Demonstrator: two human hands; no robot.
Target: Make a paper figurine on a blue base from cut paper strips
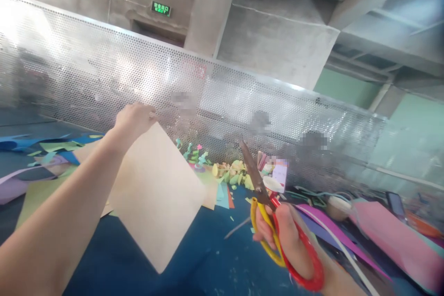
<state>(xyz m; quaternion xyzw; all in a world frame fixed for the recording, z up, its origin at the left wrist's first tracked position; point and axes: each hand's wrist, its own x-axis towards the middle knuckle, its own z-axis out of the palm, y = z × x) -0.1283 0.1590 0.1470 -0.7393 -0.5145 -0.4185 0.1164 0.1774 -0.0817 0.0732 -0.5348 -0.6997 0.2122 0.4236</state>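
My left hand (136,119) pinches the upper corner of a cream sheet of paper (161,194), which hangs down over the blue tabletop. My right hand (289,233) is wrapped round the handles of a pair of scissors (255,171), one handle loop red and the other yellow. Their blades point up and away from me and look closed together. A gap of blue tabletop lies between the scissors and the paper. Behind the paper's right edge sit small cut paper pieces (236,173) in yellow and green.
Coloured paper sheets (38,199) lie at the left. Pink paper (391,236), a paper cup (338,207) and a phone (395,206) are at the right. A perforated metal screen (145,74) stands along the table's back. A thin stick (237,228) lies near the scissors.
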